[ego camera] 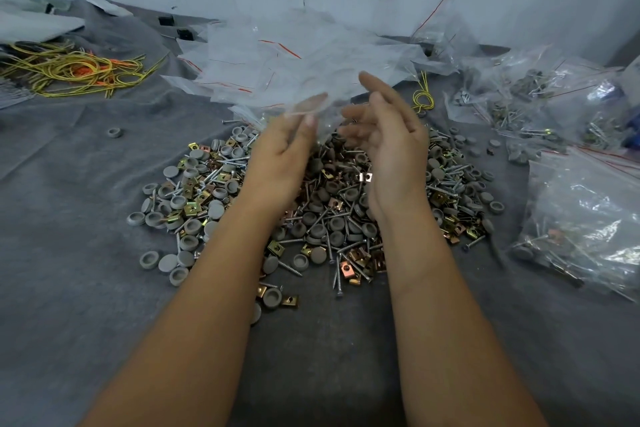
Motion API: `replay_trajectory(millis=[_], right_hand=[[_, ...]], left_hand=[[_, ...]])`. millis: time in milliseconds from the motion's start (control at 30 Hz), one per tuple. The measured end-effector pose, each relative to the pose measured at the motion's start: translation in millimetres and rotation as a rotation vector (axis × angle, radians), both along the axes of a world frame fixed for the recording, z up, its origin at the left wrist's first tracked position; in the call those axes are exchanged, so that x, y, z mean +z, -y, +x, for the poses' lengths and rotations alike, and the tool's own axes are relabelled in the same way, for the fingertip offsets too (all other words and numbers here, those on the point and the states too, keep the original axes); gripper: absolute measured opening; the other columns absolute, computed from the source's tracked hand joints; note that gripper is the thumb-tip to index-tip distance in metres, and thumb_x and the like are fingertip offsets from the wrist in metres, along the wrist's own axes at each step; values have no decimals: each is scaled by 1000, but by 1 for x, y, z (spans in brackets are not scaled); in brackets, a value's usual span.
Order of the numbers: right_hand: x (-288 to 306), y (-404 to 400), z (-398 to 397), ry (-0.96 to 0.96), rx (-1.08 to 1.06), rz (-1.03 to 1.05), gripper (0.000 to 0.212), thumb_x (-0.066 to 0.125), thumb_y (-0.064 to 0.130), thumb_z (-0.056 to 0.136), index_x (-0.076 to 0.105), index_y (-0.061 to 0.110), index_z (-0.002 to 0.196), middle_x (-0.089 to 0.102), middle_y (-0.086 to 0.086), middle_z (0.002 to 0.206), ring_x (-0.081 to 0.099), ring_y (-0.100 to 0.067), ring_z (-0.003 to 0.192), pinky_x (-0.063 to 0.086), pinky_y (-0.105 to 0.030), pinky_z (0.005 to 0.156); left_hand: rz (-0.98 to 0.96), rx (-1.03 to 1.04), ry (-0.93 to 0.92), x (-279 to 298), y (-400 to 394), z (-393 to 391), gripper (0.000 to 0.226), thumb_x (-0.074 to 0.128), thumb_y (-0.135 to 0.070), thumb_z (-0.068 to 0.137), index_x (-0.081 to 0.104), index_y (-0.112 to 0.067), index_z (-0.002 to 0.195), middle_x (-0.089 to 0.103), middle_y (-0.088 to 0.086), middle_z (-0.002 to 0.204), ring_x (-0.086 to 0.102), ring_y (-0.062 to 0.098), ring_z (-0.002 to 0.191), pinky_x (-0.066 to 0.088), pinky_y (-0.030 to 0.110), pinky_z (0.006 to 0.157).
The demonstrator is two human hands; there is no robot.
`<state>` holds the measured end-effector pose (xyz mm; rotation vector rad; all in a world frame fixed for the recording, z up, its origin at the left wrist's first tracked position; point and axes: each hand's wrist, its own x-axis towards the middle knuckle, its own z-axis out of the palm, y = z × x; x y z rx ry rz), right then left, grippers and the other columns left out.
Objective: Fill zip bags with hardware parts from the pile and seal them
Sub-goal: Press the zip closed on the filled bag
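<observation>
Your left hand is raised over the hardware pile, thumb and fingers pinching a clear zip bag that blurs across the fingertips at about 12 o'clock from the pile's centre. Your right hand is raised just beside it, palm turned inward, fingers loosely extended and a little apart; whether they touch the bag cannot be told through the blur. The pile, a mix of grey plastic caps, screws and brass-coloured clip nuts, lies on grey cloth beneath both forearms. Empty zip bags with red seal lines lie heaped at 12 o'clock, against the wall. Filled bags sit at 3 o'clock, more at 2 o'clock. Yellow and orange wire ties lie at 10 o'clock. One stray grey cap sits apart at 9 o'clock.
</observation>
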<state>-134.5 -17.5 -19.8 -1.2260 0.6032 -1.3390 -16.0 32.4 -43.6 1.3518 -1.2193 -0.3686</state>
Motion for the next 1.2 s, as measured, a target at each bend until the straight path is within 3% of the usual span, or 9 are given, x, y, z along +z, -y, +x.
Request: replay_trajectory(millis=[100,167,233,333,433,567,767,1067,1200], right_hand=[[1,-1,-2,-65,-48,-25,25,58,28,89,68,36,110,63,-6,94,58,-16,78,47,-31,74],[1,-1,-3,-81,-25,-22,27,59,31,84,68,36,110,60,-6,95,56,-15,81,48,-30,76],[2,-2,-2,-123,17,-9,28,60,34,82,71,33,108,64,-6,101,58,-16,87,50,-33,80],[2,-2,1,-203,59,31,31,62,40,82,72,22,106,70,-5,110,65,-23,102,50,-41,93],[-1,-2,2,-257,36,22,12,65,29,90,72,20,88,71,2,84,68,-15,81,56,-32,79],[-5,5,0,-228,-101,13,14,65,13,91,72,21,82,66,11,68,58,-3,65,51,-22,67],[-3,6,0,-87,-72,27,10,69,12,88,72,18,81,59,1,67,52,-8,61,48,-21,61],[-5,7,-1,-34,-116,45,4,71,8,85,73,8,88,64,9,62,55,-5,58,55,-26,65],[-5,7,-2,-8,-110,43,6,72,4,84,73,10,86,66,4,69,58,-3,60,52,-20,61]], left_hand=[[-119,13,-273,8,-5,6,27,41,-44,101,59,-46,120,64,-27,117,63,-1,106,53,22,85],[-197,-92,-525,14,-8,9,27,41,-44,101,60,-44,120,69,-12,120,70,19,96,59,36,69],[-169,-148,-657,16,-12,9,28,41,-40,102,63,-34,119,72,0,114,73,24,88,59,35,64],[54,-171,-626,16,-12,3,27,45,-37,102,68,-27,113,74,9,105,74,25,80,60,33,62],[122,-234,-632,14,-9,2,24,51,-30,100,68,-17,112,76,8,93,73,20,71,56,27,53],[23,-227,-662,14,-6,6,14,60,-23,94,68,-16,104,75,2,94,71,18,78,57,31,62],[-43,-190,-620,15,-6,4,15,57,-25,96,69,-18,101,76,1,91,67,12,73,52,18,52],[-164,-24,-658,12,-3,6,3,75,-16,78,74,-15,75,70,-3,66,61,7,53,49,19,48],[-190,-1,-641,10,-2,9,8,76,-15,77,75,-21,80,61,1,68,54,6,56,46,17,52]])
